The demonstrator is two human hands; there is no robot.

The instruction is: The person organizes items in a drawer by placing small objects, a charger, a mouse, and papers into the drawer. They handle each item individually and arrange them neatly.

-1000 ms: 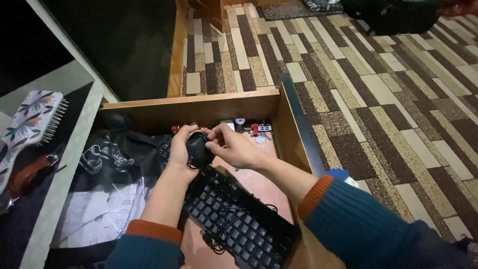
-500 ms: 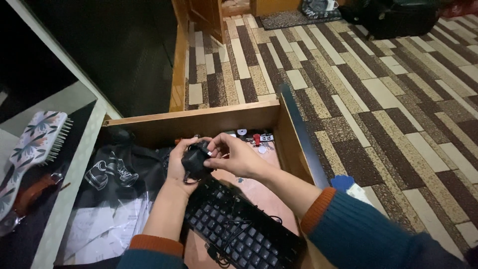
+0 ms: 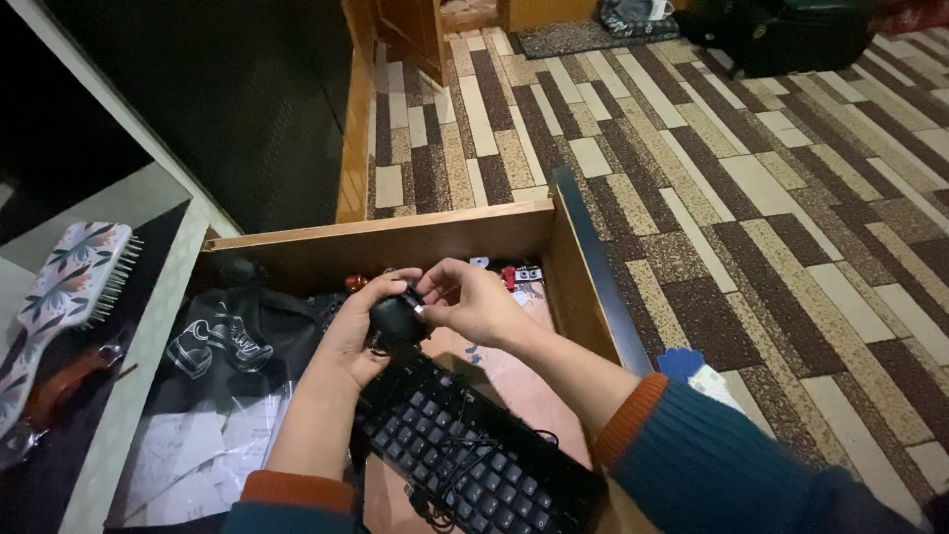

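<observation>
Far to the left of your grip, a floral-backed hairbrush [image 3: 74,287] lies on the shelf, bristles facing right. Closer in, just left of your hands, a black bag with a white sneaker drawing [image 3: 232,341] sits in the open wooden drawer [image 3: 395,237], with clear plastic sleeves of paper [image 3: 198,450] below it. Now the grip itself: your left hand [image 3: 361,331] cups a small round black object [image 3: 395,321] from underneath, fingers wrapped around it, held above the drawer's middle. Your right hand [image 3: 470,302] meets it from the other side, thumb and fingertips pinching a small silvery part at its edge — what that part is, you can't quite tell in this light. Directly below the grip, a black keyboard [image 3: 465,445] lies slanted in the drawer, its cable trailing over the keys. Behind your right hand, small red and white bits [image 3: 514,272] rest near the drawer's back corner. Off to the right, patterned floor tiles [image 3: 771,198] spread away.
</observation>
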